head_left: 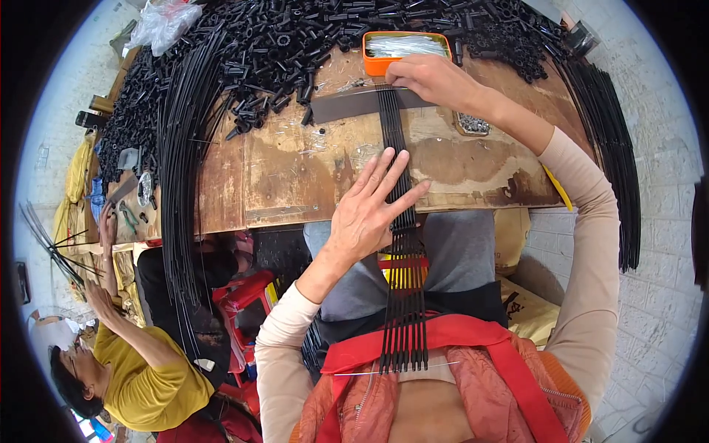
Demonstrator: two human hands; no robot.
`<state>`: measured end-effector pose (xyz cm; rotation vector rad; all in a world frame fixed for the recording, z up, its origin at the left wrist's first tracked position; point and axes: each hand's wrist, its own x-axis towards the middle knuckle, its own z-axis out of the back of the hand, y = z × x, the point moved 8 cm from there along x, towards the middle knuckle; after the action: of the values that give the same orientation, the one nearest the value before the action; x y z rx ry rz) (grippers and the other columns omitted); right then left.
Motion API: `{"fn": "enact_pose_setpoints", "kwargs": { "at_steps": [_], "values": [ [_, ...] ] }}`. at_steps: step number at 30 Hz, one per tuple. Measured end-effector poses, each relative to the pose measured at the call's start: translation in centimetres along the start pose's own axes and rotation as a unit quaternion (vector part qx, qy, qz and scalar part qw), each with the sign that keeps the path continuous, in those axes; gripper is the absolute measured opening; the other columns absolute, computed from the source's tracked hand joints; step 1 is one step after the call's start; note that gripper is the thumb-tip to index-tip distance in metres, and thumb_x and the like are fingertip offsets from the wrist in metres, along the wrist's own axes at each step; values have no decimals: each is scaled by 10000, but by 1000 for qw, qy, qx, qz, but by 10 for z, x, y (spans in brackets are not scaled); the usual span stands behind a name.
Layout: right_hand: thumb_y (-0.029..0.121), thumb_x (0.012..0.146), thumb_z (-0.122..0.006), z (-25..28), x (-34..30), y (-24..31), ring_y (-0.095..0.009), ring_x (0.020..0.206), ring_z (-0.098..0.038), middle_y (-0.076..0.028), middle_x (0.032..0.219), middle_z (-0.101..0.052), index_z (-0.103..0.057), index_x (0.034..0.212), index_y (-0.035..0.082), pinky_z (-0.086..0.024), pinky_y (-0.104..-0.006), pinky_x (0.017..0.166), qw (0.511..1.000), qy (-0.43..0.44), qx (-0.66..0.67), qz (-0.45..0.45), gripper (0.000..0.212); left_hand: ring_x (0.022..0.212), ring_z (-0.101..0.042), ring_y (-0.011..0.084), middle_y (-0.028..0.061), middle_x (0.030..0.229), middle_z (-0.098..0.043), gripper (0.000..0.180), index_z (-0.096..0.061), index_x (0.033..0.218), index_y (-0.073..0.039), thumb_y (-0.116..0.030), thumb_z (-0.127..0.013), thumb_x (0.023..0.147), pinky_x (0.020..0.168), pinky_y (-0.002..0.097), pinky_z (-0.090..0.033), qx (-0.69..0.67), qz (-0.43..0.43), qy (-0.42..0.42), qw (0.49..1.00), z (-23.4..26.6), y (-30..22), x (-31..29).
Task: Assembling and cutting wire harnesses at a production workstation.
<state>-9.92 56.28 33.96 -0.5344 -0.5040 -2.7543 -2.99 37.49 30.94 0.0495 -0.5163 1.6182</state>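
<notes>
A row of thin black rods [395, 133] runs from the tabletop over its front edge toward my chest. Across their middle lies my left hand [365, 214], palm down, fingers spread and stretched out. My right hand [417, 77] is pinched at the rods' far ends; what it holds there is too small to make out. Beneath the far part of the row, a flat grey bar [343, 107] lies crosswise. Close to my chest, a thin pale rod [443, 364] crosses the near ends. Just beyond my right hand stands an orange box [377, 67] with thin white sticks [402, 46].
Black plastic parts [288, 44] are heaped along the table's back and left. Bundles of long black rods hang over the edge at left [177, 170] and right [609, 140]. A small tray of metal bits [473, 125] sits below my right forearm. At left, a person in yellow [151, 376] handles rods.
</notes>
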Motion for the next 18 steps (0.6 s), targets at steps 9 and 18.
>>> {"fn": "enact_pose_setpoints", "kwargs": {
  "at_steps": [9, 18],
  "values": [
    [111, 888, -570, 9, -12, -15, -374, 871, -633, -178, 870, -655, -620, 1063, 50, -501, -460, 778, 990, 59, -117, -46, 192, 1408, -339, 343, 160, 1504, -379, 792, -569, 1342, -242, 34, -582, 600, 1158, 458, -277, 6, 1, 5, 1000, 3, 0, -1],
    [149, 844, -666, 63, -26, 36, -319, 1137, -574, -149, 1229, -603, -562, 1289, 74, -467, -423, 951, 992, 37, -62, -102, 463, 1426, -278, 376, 186, 1534, -308, 875, -425, 1448, -226, -26, -699, 641, 1155, 534, -236, 58, 47, 70, 995, 30, 14, -12]
  ]
}}
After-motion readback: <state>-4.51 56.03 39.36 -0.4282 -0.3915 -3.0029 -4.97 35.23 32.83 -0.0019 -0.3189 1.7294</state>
